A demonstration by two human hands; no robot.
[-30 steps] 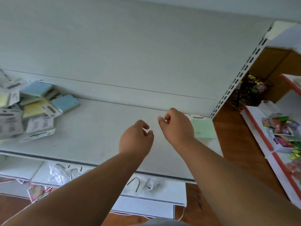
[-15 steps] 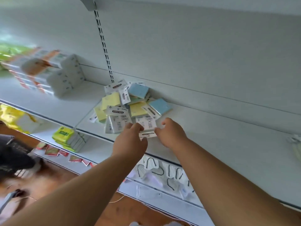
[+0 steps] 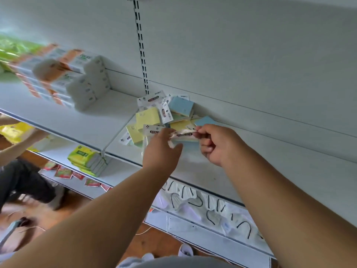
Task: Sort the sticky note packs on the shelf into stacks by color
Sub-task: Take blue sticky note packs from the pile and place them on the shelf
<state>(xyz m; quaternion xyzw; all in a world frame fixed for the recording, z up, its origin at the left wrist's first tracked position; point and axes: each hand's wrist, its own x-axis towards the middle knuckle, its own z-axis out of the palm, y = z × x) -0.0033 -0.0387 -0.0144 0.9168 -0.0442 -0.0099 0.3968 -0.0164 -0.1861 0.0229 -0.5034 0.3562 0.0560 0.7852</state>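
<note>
- The white metal shelf (image 3: 251, 167) carries a loose pile of sticky note packs (image 3: 164, 117) just right of a thin white divider rail (image 3: 116, 136), close to the back panel.
- The pile holds pale yellow packs (image 3: 147, 118), light blue packs (image 3: 181, 106) and at least one pale green pack, each in clear wrap with a white header card printed "STICKY NOTE". The packs overlap at mixed angles and are not sorted.
- The left hand (image 3: 161, 149) is over the near edge of the pile, fingers curled. Its grip closes on the left end of a white header card (image 3: 183, 134) belonging to a wrapped sticky note pack at the front of the pile.
- The right hand (image 3: 216, 144) is just beside the left, fingers curled. Thumb and forefinger pinch the right end of the same header card.
- The held pack lies between the two hands, at the front of the pile; whether it rests on the shelf or is lifted cannot be told. Its colour is unclear.
- A slotted vertical upright (image 3: 142, 47) runs up the back panel above the pile.
- Stacked white and orange boxes (image 3: 63, 74) stand on the same shelf, left of the divider rail, blurred.
- Yellow-green packets (image 3: 87, 157) sit on the shelf below.
- Another person (image 3: 21, 171) in dark trousers crouches at the lower left.
</note>
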